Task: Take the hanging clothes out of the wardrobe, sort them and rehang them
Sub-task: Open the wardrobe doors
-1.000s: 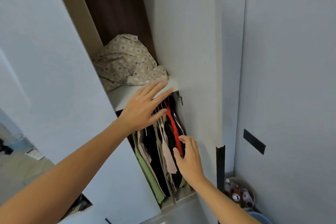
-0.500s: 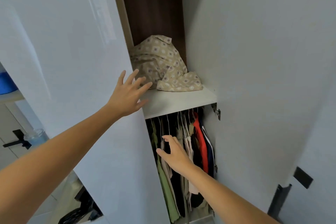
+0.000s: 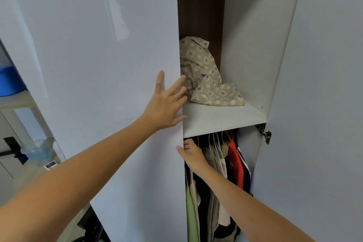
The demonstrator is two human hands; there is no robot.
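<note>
The wardrobe stands open between two white doors. Under its white shelf [image 3: 225, 121] several hanging clothes [image 3: 222, 165] crowd the rail: a green garment [image 3: 191, 214], beige and black ones, and a red one [image 3: 235, 163]. My left hand [image 3: 167, 104] presses flat, fingers spread, on the edge of the left door [image 3: 117, 64]. My right hand [image 3: 191, 154] is at the left end of the rail, just under the shelf. Its fingers curl in behind the door edge among the hangers and its thumb lies over the door. What the fingers hold is hidden.
A crumpled beige patterned cloth [image 3: 206, 84] lies on the shelf. The right door [image 3: 324, 104] stands open, with a metal hinge [image 3: 266, 136] beside the rail. At the far left are a blue tub [image 3: 9, 82] on a rack and a clear water bottle [image 3: 39, 151].
My view has swung right and closer to the opening. My left hand slid onto the left door's edge. My right hand rose from mid-garment to the hanger tops under the shelf.
</note>
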